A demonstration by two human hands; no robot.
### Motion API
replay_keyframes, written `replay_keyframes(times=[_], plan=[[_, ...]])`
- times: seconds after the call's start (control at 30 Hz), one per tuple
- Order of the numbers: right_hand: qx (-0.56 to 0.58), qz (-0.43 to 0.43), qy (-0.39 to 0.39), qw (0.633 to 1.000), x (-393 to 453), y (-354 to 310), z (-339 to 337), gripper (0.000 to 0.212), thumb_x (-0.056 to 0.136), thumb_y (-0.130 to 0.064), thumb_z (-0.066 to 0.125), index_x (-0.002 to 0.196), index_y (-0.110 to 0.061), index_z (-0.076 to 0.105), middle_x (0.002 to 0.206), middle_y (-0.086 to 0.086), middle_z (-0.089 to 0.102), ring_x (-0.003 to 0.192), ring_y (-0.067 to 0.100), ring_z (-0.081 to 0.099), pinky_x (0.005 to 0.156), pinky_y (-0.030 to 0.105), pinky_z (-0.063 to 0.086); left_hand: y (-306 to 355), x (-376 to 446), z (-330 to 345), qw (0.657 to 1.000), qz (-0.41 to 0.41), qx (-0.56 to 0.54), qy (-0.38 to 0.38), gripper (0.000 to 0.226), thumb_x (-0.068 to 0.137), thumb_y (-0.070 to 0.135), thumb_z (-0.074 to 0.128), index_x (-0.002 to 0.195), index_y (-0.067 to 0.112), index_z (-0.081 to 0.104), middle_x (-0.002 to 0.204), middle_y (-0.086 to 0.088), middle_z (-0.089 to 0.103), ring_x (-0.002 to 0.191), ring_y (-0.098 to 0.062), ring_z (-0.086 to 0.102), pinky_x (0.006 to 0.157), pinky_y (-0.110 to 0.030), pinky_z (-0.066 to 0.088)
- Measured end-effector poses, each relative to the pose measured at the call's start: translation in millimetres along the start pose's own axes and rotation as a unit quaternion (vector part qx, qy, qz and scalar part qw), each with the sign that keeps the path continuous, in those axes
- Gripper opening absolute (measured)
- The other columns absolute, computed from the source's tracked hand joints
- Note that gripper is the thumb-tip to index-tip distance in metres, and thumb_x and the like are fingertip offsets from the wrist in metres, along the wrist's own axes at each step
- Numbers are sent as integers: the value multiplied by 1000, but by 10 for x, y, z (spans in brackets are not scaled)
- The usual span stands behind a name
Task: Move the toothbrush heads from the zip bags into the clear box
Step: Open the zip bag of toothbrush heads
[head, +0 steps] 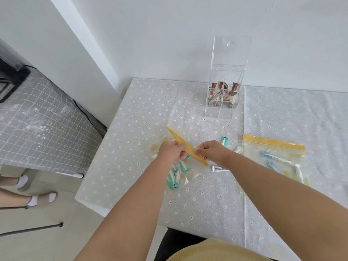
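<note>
- Table point(131, 113) with dotted cloth fills the view; I'm seated at its 6 o'clock edge.
- Clear box point(224, 95) stands at 12 o'clock from my hands, well apart, lid up, brown-packed items already in its back compartments, front ones bare.
- Second zip bag point(273, 157) lies flat at 3 o'clock, yellow seal looks closed, blue and white heads inside.
- Zip bag in hand point(185, 146): yellow seal strip runs 10-to-4 o'clock, between both hands.
- My left hand point(170, 152) pinches one lip of the seal, my right hand point(211, 150) pinches the other; both clenched on the strip, looks like pulling it open.
- Green toothbrush heads point(176, 174) sit in the bag body at 6 o'clock, just under my left hand, long axes roughly 1-to-7 o'clock; left hand nearer.
- Loose green head point(224, 141) at 1 o'clock of my right hand, near it.
- Small white packets point(238, 149) at 3 o'clock of right hand; contents unclear.
</note>
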State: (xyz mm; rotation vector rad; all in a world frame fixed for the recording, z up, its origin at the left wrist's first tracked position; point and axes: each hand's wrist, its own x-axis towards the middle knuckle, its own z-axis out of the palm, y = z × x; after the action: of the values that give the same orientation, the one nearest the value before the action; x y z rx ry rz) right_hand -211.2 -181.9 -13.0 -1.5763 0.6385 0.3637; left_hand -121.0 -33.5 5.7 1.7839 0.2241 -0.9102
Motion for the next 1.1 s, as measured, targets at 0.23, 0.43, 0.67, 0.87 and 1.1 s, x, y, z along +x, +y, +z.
replay_keyframes(times=[0.23, 0.43, 0.67, 0.87, 1.1], plan=[[-139, -75, 87, 984, 35, -142, 242, 21, 81, -31, 74, 96, -17, 72, 83, -8, 63, 67, 2, 52, 59, 19, 38, -52, -1, -18, 1000, -14, -13, 10, 4, 83, 0, 65, 80, -3, 67, 65, -12, 64, 47, -13, 61, 48, -20, 54], [-209, -90, 134, 965, 34, -216, 305, 16, 86, -27, 68, 83, -12, 75, 71, 0, 66, 64, 11, 56, 55, 19, 42, -102, 30, -76, 999, 10, 30, -15, 15, 88, 15, 68, 88, 0, 69, 76, -13, 70, 62, -19, 70, 59, -28, 60], [-8, -43, 179, 983, 16, -223, 329, 17, 86, -22, 69, 81, -7, 73, 59, 1, 54, 52, 13, 43, 52, 22, 39, -73, 68, -88, 994, 101, 40, -6, 17, 92, 14, 67, 78, 4, 70, 64, -4, 69, 62, -13, 68, 79, -33, 59], [61, -23, 204, 977, -30, -250, 274, 15, 81, -19, 71, 79, -4, 72, 72, 11, 68, 64, 19, 57, 66, 33, 51, 24, 0, -99, 991, 117, 46, -36, 19, 90, 13, 68, 74, 2, 67, 58, -4, 60, 50, -13, 53, 57, -26, 50], [-60, -22, 245, 967, -62, -446, 353, 17, 87, -19, 63, 78, -7, 70, 59, -2, 55, 53, 11, 48, 47, 19, 37, 234, -29, -187, 979, 128, 152, -39, 20, 88, 11, 67, 70, 2, 67, 62, -9, 62, 54, -18, 54, 48, -19, 48]])
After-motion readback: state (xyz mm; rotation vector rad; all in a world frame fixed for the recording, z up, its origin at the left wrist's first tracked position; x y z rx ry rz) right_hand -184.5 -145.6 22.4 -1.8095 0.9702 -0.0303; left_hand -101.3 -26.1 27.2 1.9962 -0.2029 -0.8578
